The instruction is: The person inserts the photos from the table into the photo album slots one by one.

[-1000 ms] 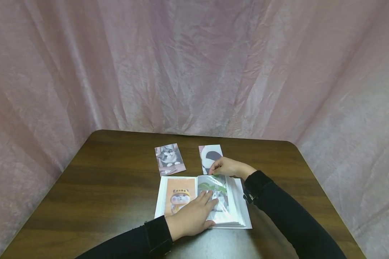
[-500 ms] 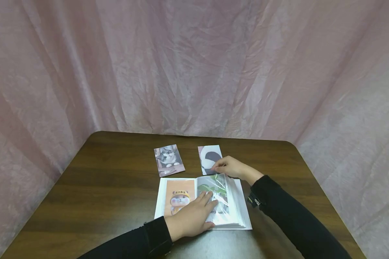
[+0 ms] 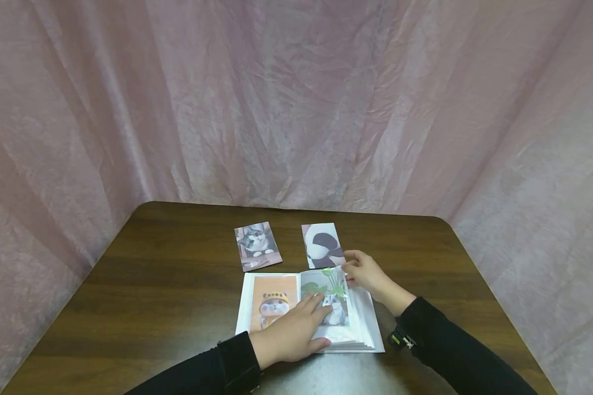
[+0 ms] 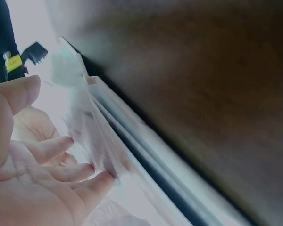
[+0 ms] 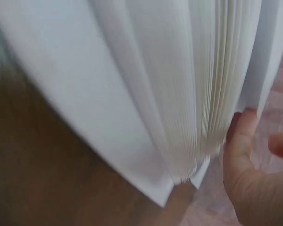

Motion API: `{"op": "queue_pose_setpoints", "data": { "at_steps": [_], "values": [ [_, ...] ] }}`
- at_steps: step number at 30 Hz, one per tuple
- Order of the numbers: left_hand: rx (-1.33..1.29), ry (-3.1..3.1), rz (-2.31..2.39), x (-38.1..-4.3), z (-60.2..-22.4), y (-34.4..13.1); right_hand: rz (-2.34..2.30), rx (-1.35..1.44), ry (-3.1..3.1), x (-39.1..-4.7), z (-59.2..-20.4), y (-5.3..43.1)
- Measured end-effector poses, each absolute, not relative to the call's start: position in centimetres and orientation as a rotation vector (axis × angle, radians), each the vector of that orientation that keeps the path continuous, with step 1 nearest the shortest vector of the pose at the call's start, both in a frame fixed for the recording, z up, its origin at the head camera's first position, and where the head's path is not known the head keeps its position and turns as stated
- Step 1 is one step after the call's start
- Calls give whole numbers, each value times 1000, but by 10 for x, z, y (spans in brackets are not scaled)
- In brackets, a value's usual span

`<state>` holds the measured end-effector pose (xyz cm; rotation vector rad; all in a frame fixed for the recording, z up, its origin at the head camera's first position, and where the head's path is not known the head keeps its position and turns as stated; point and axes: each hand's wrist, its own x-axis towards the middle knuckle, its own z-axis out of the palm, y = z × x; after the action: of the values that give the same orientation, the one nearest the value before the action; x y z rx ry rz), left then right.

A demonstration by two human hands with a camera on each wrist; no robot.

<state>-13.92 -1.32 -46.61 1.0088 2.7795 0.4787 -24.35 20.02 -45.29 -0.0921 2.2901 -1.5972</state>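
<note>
A white photo album (image 3: 244,307) lies open on the table. Its left page shows an orange picture of a cartoon animal (image 3: 275,307). Under clear film on the right page is a picture with green leaves and a pale animal (image 3: 336,310). My left hand (image 3: 294,332) rests across the middle of the album, fingers spread. My right hand (image 3: 368,277) is at the album's far right corner, its fingers loosely bent at the page edge. In the right wrist view, a finger (image 5: 244,134) touches the page edges (image 5: 207,94), with another fingertip apart from them.
Beyond the album lie two loose photo cards: a grey and white cat (image 3: 258,245) on the left and a black and white picture (image 3: 323,245) on the right. The brown wooden table (image 3: 128,285) ends at a pink curtain (image 3: 296,109).
My right hand has moved right and slightly nearer, from the page's top edge to its right corner. The film on the right page shows less glare. My left hand has stayed in place.
</note>
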Motion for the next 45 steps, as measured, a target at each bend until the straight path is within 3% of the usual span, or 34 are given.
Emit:
{"op": "queue_pose_setpoints", "data": {
  "at_steps": [11,18,24,30,36,45],
  "values": [
    [830,2717,854,-148,-461,-17,-1995,10,1635,-212,-459,188],
    [724,2654,1235,-152,-456,-23,-2068,-74,1696,-198,-462,166],
    [386,2380,1701,-156,-448,-30,-2062,-253,1910,-187,-462,142],
    [70,2056,1919,-159,-437,-51,-1696,-637,2188,-176,-461,129],
    [-77,1819,2022,-159,-441,-78,-1003,-992,2474,-163,-451,118],
    [-232,1620,2094,-161,-453,-101,-437,-1180,2573,-152,-445,104]
  ]
}}
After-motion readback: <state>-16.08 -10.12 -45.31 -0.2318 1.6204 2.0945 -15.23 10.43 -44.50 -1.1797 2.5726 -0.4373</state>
